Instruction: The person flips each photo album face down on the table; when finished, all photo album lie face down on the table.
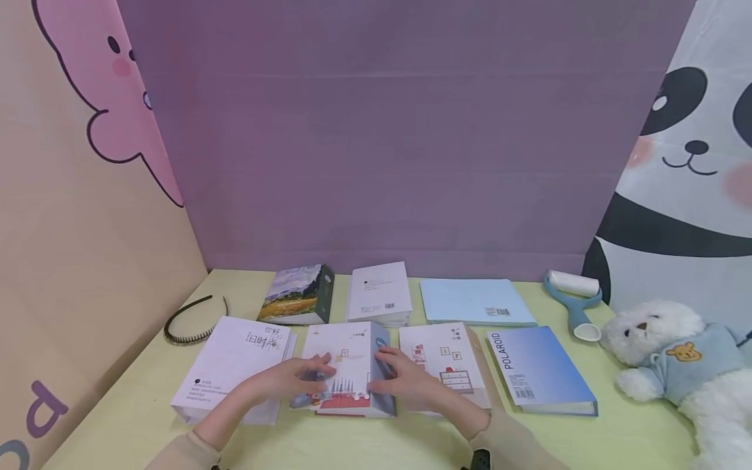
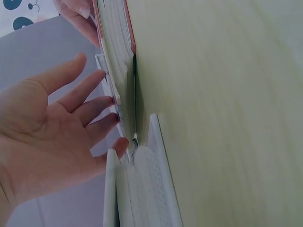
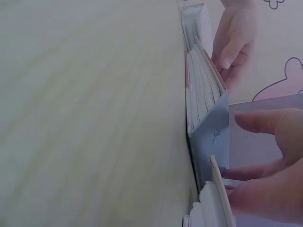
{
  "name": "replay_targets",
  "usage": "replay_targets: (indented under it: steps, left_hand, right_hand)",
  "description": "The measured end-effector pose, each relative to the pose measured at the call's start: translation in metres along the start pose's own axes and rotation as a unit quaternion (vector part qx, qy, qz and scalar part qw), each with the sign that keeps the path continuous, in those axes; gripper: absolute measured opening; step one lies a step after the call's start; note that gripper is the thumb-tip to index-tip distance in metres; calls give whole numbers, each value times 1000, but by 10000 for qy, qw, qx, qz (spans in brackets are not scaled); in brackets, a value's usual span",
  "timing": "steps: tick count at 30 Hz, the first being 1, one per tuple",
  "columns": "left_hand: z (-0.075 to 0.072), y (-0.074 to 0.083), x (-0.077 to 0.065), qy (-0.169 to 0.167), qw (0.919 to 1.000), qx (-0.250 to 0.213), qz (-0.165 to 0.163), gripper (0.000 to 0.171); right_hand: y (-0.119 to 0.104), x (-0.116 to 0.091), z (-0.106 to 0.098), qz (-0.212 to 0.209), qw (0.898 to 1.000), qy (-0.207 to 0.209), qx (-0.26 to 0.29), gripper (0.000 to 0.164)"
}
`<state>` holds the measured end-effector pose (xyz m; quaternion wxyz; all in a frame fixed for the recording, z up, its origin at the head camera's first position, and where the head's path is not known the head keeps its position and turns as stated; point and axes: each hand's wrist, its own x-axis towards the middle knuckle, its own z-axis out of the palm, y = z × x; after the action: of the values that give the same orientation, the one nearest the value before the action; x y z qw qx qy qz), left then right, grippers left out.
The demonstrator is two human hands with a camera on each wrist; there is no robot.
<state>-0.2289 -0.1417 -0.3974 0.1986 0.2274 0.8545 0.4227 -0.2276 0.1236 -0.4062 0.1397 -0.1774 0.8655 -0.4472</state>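
A white picture-covered album [image 1: 330, 352] with a grey-blue spine lies in the middle of the front row. My left hand [image 1: 294, 377] reaches over its cover from the left, and in the left wrist view its fingers are nearly straight, tips at the album's edge. At the spine, my right hand [image 1: 408, 384] rests with thumb and fingers spread. The right wrist view shows the page block [image 3: 201, 80] and the blue spine [image 3: 213, 137] beside that hand. White albums flank it: one with grey lettering [image 1: 229, 365] on the left, one with a drawer drawing [image 1: 437, 346] on the right.
A blue POLAROID album [image 1: 543, 365] lies farther right. Behind stand a landscape-covered book [image 1: 294, 294], a white book [image 1: 378, 290] and a pale blue book [image 1: 476, 300]. A black headband [image 1: 170, 323] is at left; a lint roller [image 1: 572, 300] and white teddy bear [image 1: 652, 333] are at right.
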Motion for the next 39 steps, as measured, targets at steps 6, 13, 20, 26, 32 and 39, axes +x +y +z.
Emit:
replay_targets:
  steps: [6,13,20,26,32,39]
  left_hand:
    - [-4,-3,-2,54,9999,-8,109,38]
    - [-8,-10,-4,596,9980,-8,214,49]
    - [-16,-15,-10,1164,9923,-102,408,46]
    - [-29,-22,-21,1771,9831,-212,406,47]
    - [-41,-32,-34,2071,9768,-154,521,46]
    - [-51,-42,-52,2647,9626,88,577,41]
  right_hand:
    - [-2,1,-2,-95,9997,230,-65,62]
    - [-7,3,-5,-240,9991,224,253,58]
    - [-20,9,2,-494,9956,146,778,55]
    - [-35,18,19,-750,9924,-83,972,53]
    - [-49,29,35,-873,9927,-242,792,49]
    - [-64,42,49,-884,9923,-457,733,49]
